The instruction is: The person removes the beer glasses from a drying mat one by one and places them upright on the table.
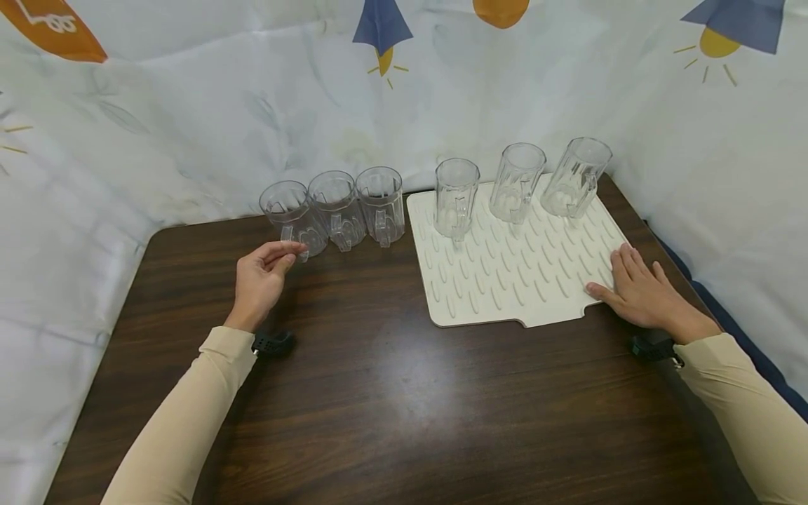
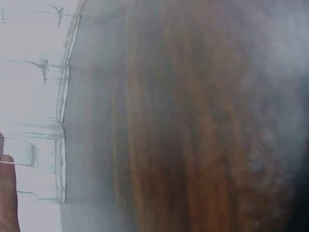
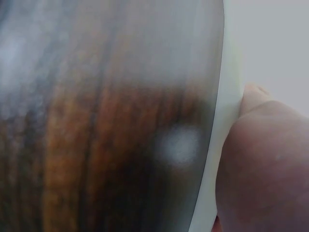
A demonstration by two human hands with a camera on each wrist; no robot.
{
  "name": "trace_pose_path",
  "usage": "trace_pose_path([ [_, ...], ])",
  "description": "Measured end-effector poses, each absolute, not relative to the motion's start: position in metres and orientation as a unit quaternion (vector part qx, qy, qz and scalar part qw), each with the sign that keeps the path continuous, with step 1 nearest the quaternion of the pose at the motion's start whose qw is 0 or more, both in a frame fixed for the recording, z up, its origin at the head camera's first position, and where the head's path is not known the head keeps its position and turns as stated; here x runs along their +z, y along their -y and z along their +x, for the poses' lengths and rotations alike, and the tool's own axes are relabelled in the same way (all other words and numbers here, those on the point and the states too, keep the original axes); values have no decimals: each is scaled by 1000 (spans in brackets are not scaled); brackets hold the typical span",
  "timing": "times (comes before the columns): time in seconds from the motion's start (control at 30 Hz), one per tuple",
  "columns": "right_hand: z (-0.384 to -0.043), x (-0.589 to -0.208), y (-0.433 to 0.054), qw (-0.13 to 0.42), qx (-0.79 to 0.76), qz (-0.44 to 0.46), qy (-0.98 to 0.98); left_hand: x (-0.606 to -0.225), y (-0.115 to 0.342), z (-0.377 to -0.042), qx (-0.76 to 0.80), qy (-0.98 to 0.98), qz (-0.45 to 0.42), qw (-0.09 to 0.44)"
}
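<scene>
A clear glass mug (image 1: 308, 228) stands at the left end of a row of three at the back of the table. My left hand (image 1: 260, 280) pinches its handle between thumb and curled fingers. In the left wrist view, fingers (image 2: 7, 193) show at the left edge, beside the mug's handle (image 2: 32, 153). My right hand (image 1: 647, 293) rests with straight fingers on the right front corner of a cream drainer board (image 1: 505, 287) with raised ridges. The right wrist view has the thumb (image 3: 270, 159) close up against the board's pale edge (image 3: 208, 164).
Beside the held mug stand a second mug (image 1: 346, 217) and a third (image 1: 386, 217), side by side. On the board's back part stand three more mugs, a left one (image 1: 453, 203), a middle one (image 1: 513, 189) and a right one (image 1: 571, 186). A printed curtain (image 1: 252, 105) hangs behind the dark wooden table (image 1: 391, 407).
</scene>
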State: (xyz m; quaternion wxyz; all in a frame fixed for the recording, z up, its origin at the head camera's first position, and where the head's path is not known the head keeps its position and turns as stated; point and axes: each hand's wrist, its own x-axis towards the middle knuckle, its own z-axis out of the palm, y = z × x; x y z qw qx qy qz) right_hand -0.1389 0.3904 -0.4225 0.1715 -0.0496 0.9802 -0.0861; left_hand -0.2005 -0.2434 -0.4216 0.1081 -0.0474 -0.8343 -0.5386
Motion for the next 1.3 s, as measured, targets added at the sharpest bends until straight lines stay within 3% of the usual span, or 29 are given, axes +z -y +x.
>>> trace_pose_path([
  [0.4,-137,-421,-391,172,-84,-49,-980,-416,252,-194,-554,824,-31,116],
  [0.77,-138,-421,-393,168,-83,-53,-981,-398,265,-193,-633,750,7,192],
  [1.0,-139,-421,-393,173,-85,-55,-980,-378,266,-193,-648,725,-8,232],
  [1.3,-138,-420,-391,172,-89,-54,-980,-353,246,-196,-647,726,-49,227],
])
